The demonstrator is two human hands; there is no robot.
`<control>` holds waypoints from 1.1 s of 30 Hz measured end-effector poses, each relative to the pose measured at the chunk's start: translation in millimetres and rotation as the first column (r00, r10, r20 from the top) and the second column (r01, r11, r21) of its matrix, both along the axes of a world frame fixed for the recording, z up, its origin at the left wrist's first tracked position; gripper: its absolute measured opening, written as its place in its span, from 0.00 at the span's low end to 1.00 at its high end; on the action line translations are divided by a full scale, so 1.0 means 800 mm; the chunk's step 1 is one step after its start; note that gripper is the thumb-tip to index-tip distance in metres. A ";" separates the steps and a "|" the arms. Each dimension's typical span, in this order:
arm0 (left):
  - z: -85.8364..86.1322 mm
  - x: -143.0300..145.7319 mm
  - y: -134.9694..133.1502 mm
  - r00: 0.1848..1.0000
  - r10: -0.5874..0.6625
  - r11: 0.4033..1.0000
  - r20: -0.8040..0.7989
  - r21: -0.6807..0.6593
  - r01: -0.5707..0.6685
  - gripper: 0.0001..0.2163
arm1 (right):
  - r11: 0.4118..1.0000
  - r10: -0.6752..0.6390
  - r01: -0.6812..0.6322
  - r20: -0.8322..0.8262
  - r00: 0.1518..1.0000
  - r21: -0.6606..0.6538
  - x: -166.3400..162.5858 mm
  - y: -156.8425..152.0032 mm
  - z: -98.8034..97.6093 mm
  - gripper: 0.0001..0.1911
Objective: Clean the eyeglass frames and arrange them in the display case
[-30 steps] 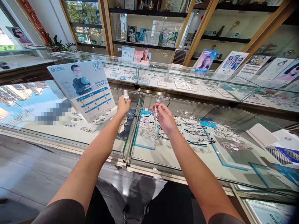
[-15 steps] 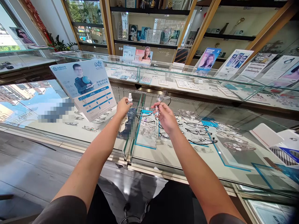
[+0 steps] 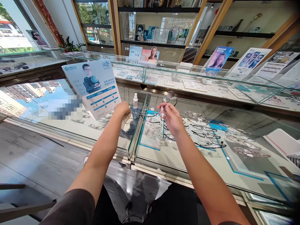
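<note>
My right hand point(image 3: 172, 118) is closed on a pair of eyeglasses point(image 3: 169, 97), raised above the glass counter with the clear lenses showing past the fingertips. My left hand point(image 3: 122, 108) is bent downward over a beige cloth-like piece point(image 3: 127, 121); its fingertips are hidden, so I cannot tell whether it grips that piece. Just right of this hand, a small white bottle point(image 3: 135, 101) stands upright on the counter, apart from the fingers.
A tilted advertising card point(image 3: 103, 101) stands close to my left hand. Several spectacle frames point(image 3: 206, 134) lie in the glass display case point(image 3: 178, 156) to the right. A white open box point(image 3: 278, 142) is at the far right. More glass cases and shelves run behind.
My left hand has let go of the white bottle and drawn back from it toward the beige piece. The bottle now stands alone. My right hand still holds the eyeglasses. The view has shifted slightly left.
</note>
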State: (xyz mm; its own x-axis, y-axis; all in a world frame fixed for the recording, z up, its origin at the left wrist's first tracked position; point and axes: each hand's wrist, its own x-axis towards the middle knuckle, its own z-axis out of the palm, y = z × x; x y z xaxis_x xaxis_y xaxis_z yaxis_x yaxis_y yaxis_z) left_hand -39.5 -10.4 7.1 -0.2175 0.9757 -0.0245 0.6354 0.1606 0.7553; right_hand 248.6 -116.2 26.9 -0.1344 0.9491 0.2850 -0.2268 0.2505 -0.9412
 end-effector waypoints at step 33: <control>0.072 0.113 -0.111 0.683 -0.699 0.599 0.212 0.695 0.398 0.20 | 0.968 -0.115 0.118 -0.027 0.993 0.221 0.000 -0.010 0.017 0.15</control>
State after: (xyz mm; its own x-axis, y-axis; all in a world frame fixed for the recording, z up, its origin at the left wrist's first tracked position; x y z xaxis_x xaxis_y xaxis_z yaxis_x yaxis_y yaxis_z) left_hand 50.6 -99.1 65.1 0.2544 0.7460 0.6154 0.0351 -0.6431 0.7650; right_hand 248.8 -124.1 40.5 -0.0217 0.8706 0.4915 -0.1961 0.4783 -0.8560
